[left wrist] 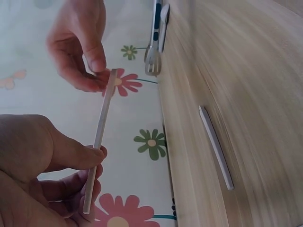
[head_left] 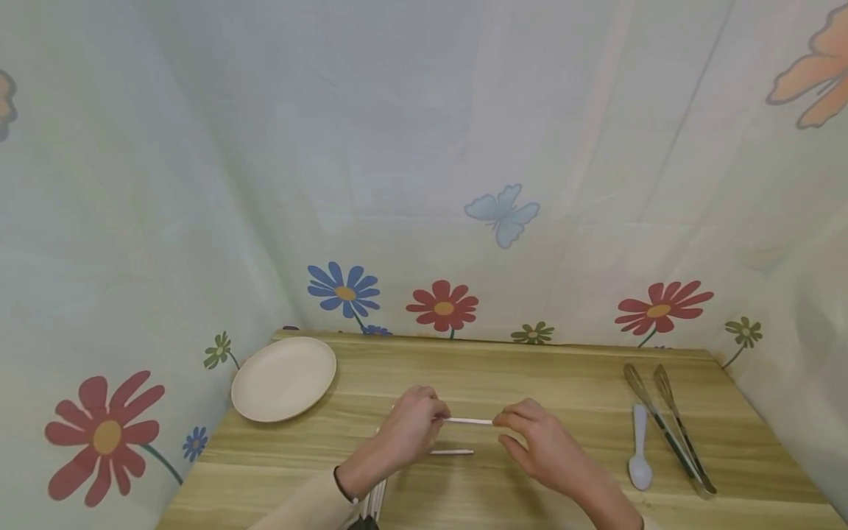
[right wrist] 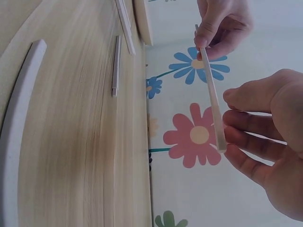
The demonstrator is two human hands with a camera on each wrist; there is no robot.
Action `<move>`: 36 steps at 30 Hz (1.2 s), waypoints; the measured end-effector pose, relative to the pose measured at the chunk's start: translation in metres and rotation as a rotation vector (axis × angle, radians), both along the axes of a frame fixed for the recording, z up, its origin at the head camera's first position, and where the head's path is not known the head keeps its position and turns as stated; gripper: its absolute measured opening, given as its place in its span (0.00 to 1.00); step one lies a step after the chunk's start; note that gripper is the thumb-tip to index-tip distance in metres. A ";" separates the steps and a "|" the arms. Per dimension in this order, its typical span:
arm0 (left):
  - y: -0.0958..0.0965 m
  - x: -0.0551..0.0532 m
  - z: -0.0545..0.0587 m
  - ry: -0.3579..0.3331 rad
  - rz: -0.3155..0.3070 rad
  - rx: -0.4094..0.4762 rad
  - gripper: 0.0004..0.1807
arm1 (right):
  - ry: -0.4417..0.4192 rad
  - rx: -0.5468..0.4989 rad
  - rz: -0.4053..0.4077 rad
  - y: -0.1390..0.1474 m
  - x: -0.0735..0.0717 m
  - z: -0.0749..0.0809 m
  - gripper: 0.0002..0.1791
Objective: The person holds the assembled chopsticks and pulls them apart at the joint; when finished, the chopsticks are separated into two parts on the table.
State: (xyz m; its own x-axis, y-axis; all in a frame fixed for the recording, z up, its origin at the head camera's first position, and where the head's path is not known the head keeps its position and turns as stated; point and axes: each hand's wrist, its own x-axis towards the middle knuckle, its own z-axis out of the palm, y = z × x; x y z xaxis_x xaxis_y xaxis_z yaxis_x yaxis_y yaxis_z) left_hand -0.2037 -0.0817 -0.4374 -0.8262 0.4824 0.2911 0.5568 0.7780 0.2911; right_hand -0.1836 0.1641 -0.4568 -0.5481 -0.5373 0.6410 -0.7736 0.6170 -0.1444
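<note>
A thin, straight white stick (head_left: 471,421) is held up over the wooden table, running crosswise between both hands. My left hand (head_left: 412,423) pinches it near one end between thumb and fingers; in the left wrist view its short end pokes out past the fingers (left wrist: 97,182). My right hand (head_left: 539,445) is at the other end, fingertips (right wrist: 229,149) right at the stick, with the thumb (right wrist: 241,97) held apart from them. Below the hands a second white stick (head_left: 453,452) lies on the table. Several more sticks (head_left: 376,500) lie under my left forearm, partly hidden.
A round cream plate (head_left: 285,379) sits at the table's back left. On the right lie a pale spoon (head_left: 639,445) and metal tongs (head_left: 676,434) with dark grips. Behind the wooden table (head_left: 563,383) hangs a flowered curtain (head_left: 397,147).
</note>
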 end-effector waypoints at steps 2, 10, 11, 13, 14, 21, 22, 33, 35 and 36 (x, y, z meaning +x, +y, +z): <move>0.001 0.000 0.000 0.006 -0.008 0.000 0.05 | 0.006 -0.010 0.000 0.000 -0.001 -0.001 0.14; 0.005 0.001 -0.001 0.005 -0.034 0.002 0.04 | 0.009 -0.022 -0.006 -0.002 -0.004 -0.002 0.11; 0.005 0.002 -0.002 0.003 -0.037 0.006 0.04 | 0.008 -0.022 -0.008 -0.002 -0.003 -0.002 0.10; 0.005 0.002 -0.002 0.007 -0.043 0.008 0.04 | 0.002 -0.017 -0.012 -0.002 -0.003 -0.002 0.09; 0.005 0.002 -0.001 0.007 -0.046 0.011 0.05 | -0.001 -0.014 -0.013 -0.002 -0.002 -0.003 0.09; 0.005 0.002 -0.002 0.048 -0.091 0.047 0.05 | 0.008 0.009 -0.069 -0.005 -0.001 -0.004 0.08; 0.005 0.002 -0.003 0.054 -0.097 0.052 0.05 | 0.011 0.008 -0.078 -0.006 -0.001 -0.005 0.09; 0.004 0.003 -0.003 0.076 -0.123 0.054 0.06 | 0.024 -0.011 -0.097 -0.007 0.002 -0.006 0.09; 0.005 0.004 -0.002 0.074 -0.126 0.055 0.06 | 0.029 -0.012 -0.098 -0.006 0.003 -0.007 0.09; 0.006 0.004 -0.002 0.072 -0.127 0.057 0.06 | 0.032 -0.013 -0.103 -0.006 0.003 -0.007 0.09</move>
State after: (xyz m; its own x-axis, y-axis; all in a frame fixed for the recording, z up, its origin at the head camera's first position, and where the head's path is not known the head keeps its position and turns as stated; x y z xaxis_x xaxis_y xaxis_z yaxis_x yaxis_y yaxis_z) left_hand -0.1994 -0.0757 -0.4398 -0.7354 0.5630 0.3771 0.6709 0.6832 0.2883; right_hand -0.1802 0.1584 -0.4642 -0.5790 -0.4708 0.6656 -0.7107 0.6916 -0.1291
